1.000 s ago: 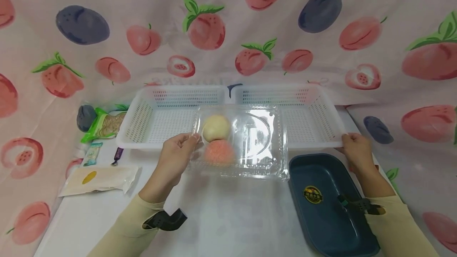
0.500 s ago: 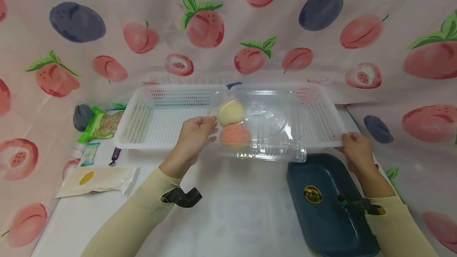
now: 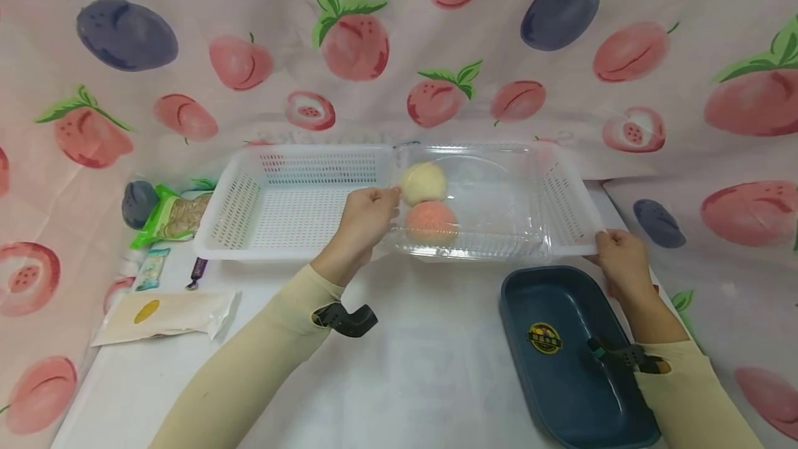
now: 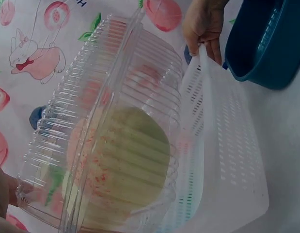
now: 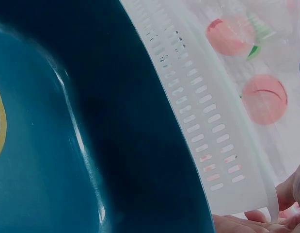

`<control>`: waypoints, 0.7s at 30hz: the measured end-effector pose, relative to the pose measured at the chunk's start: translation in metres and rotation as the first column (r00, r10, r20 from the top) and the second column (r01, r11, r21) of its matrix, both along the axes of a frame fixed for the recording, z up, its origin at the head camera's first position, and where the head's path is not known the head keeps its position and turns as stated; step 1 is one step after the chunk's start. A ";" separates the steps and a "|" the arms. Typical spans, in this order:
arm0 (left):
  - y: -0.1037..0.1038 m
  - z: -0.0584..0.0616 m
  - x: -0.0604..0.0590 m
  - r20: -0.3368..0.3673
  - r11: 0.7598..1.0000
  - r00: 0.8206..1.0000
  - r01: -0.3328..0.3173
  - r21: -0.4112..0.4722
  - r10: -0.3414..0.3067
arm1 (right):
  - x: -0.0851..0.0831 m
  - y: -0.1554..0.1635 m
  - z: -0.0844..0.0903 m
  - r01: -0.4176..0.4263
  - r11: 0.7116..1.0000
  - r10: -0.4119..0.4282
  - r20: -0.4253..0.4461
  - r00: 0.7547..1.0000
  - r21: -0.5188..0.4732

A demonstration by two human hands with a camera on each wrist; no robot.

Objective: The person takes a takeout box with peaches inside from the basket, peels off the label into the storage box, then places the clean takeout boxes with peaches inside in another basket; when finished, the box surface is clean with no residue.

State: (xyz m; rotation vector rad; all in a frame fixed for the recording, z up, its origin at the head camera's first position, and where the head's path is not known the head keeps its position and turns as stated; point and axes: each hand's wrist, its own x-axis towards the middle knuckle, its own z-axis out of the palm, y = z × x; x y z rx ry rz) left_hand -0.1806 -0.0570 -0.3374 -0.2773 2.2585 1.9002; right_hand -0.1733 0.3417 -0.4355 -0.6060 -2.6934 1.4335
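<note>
Clear glossy plastic clamshell (image 3: 470,203); white perforated plastic basket (image 3: 283,210); glossy blue tray (image 3: 561,352).

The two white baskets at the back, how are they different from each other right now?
The left basket holds nothing, while the right basket has the clear box with two round fruits going into it. The right hand grips the right basket's front corner; no hand touches the left basket, though the left hand, pinching the box, is over its right end. Both are white, slotted, the same shape and side by side.
</note>
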 end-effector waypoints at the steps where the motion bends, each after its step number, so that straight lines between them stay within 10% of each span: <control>1: 0.001 0.000 -0.002 0.001 1.000 1.000 0.000 -0.003 0.000 | 0.000 -0.001 0.000 0.006 1.000 -0.006 -0.002 1.000 0.002; 21: 0.038 -0.013 -0.028 0.027 1.000 1.000 -0.014 -0.015 0.014 | -0.001 0.000 -0.001 0.027 0.999 -0.028 0.020 0.999 0.033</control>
